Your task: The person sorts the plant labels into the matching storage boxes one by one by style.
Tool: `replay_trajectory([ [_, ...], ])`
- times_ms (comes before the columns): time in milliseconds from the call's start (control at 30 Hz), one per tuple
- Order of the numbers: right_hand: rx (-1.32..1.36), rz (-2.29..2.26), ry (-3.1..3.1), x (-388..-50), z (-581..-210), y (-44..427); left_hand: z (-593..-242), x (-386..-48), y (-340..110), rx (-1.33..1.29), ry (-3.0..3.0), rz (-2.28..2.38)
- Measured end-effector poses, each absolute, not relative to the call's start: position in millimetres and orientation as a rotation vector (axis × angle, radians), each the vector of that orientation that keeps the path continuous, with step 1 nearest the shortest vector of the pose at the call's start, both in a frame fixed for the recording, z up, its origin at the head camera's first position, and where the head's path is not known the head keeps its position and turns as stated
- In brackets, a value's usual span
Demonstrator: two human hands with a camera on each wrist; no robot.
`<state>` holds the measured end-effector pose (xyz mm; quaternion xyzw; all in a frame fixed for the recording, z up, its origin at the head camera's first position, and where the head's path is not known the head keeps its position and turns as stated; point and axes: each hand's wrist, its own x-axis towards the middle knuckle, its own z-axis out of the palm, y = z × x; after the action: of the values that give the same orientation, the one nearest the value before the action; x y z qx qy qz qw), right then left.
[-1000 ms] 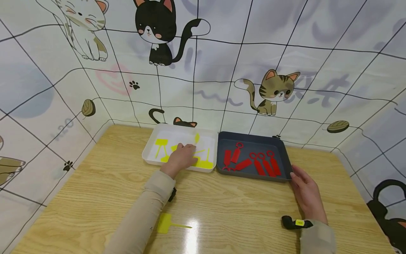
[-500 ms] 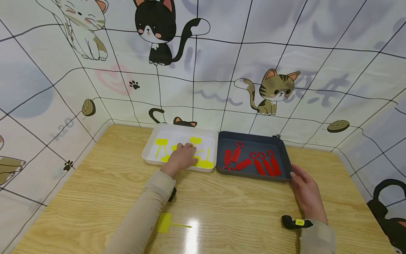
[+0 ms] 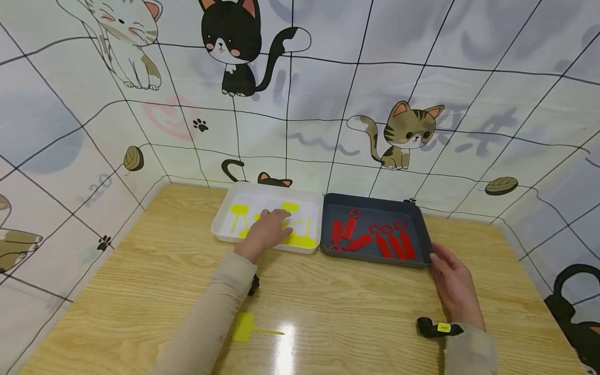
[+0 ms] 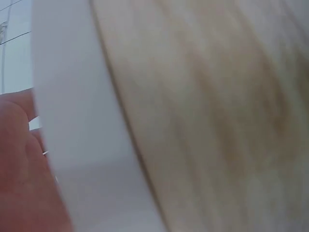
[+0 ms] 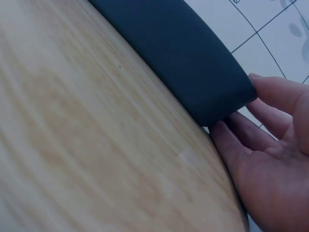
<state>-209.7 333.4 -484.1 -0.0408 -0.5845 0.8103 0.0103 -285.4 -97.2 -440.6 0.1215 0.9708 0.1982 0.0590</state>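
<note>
My left hand is over the white tray, its fingers loosely extended above several yellow T-shaped plant labels. One label lies flat just beyond the fingertips. What is directly under the palm is hidden. In the left wrist view the tray wall covers most of that hand. At the dark grey tray, my right hand touches the front right corner with fairly straight fingers. Thumb and fingers meet that corner in the right wrist view. Several red tags with ring ends lie inside the grey tray.
On the wooden table, a single yellow label lies in front, beside the left forearm. The two trays stand side by side against a cat-patterned wall covering.
The yellow label beyond my left fingertips went from edge-on to lying flat, and the fingers have since eased off slightly. My right hand stays at the grey tray's corner.
</note>
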Motion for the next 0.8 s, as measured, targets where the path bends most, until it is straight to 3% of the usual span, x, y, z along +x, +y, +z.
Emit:
replay_trajectory([
  [367, -0.144, 2.514, -1.822, -211, -485, 334, -408, -260, -107, 0.534, 3.013, 0.736],
  [800, -0.123, 2.528, -1.793, -211, -487, 334, -396, -200, -115, 0.774, 3.01, 0.625],
])
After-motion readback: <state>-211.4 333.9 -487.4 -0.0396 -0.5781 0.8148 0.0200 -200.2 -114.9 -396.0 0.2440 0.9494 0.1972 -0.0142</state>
